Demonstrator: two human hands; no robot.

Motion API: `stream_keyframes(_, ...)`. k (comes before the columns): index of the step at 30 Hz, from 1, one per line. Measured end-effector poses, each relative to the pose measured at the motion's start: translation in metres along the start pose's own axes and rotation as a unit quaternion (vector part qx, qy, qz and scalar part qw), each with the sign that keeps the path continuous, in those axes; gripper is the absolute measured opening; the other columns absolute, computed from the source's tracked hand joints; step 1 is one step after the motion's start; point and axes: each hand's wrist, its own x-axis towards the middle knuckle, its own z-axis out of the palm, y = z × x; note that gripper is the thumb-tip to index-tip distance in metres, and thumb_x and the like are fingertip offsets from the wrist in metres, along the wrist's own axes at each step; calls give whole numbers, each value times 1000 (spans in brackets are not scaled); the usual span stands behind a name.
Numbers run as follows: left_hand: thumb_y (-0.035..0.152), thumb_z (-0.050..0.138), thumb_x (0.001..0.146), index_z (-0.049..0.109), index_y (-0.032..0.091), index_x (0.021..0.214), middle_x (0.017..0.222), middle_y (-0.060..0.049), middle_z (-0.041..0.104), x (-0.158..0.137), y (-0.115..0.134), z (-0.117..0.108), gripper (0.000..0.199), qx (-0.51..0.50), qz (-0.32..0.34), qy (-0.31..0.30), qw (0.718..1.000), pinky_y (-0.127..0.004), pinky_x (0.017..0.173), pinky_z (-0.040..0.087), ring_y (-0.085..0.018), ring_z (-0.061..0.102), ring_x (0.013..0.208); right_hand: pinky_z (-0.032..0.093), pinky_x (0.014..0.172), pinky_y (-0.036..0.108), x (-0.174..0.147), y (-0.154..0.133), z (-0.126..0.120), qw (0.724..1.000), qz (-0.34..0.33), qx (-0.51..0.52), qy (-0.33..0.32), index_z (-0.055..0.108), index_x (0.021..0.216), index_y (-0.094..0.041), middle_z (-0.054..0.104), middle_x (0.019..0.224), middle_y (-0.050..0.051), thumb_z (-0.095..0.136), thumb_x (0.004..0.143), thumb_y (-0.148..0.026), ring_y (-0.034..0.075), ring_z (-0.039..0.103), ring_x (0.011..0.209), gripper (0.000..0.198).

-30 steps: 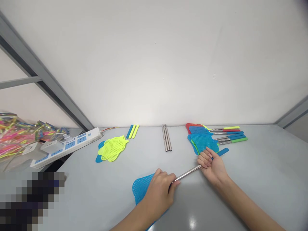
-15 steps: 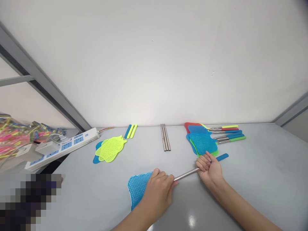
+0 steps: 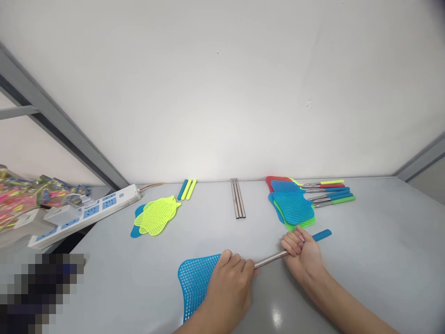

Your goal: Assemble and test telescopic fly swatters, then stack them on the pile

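A blue fly swatter (image 3: 197,282) is held between my two hands near the front of the table. My left hand (image 3: 233,283) is closed around the neck, where the mesh head meets the metal rod, and hides that joint. My right hand (image 3: 301,250) wraps the other end, near the blue handle (image 3: 322,235), whose tip sticks out past the fingers. Bare metal rod (image 3: 271,260) shows between the hands. Just behind my right hand lies a pile of fly swatters (image 3: 295,207) in blue, green, red and yellow.
Loose yellow swatter heads (image 3: 158,215) rest at the left, over a blue one (image 3: 136,231). Blue and yellow handle sleeves (image 3: 188,189) and metal rods (image 3: 238,199) lie along the back. A power strip (image 3: 90,212) and bagged colourful items (image 3: 45,195) occupy the far left, below a wall.
Both hands and the blue swatter have shifted slightly down in view, with the swatter head a little further left. The grip of each hand looks the same.
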Motion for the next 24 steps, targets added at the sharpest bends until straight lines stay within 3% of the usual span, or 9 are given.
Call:
stream_keyframes(12,9,42,74,45,17,58,51,2,48,-1,5,6,18,-4,22,37,999,-29,63,24,-14,41,52,16,27,18,-10,10,-8,999,-17,-36,-19,23,50,-18,19,36,-10,45,77,-23,3,17,28,35)
stream_keyframes(24,10,45,72,47,17,61,52,2,48,1,11,7,14,9,29,36,999,-29,63,24,-14,41,52,16,27,18,-23,20,-4,1000,19,6,22,19,50,-18,19,37,-9,46,74,-20,3,16,29,36)
